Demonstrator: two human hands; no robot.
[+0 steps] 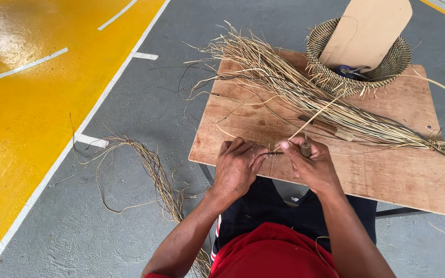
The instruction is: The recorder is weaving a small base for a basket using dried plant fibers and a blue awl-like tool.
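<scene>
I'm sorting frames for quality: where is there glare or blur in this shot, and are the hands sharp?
Head view: strong glare on the glossy yellow floor at upper left; the left hand and right hand are sharp and evenly lit over the wooden board; the reed bundle shows crisp strands; the woven basket casts only soft shadow.

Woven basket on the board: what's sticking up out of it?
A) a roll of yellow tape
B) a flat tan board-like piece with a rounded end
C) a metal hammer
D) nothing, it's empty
B: the woven basket at the far corner of the wooden board holds a flat tan piece leaning up out of it, rounded end down inside, next to the bundle of dried fibres.
</scene>
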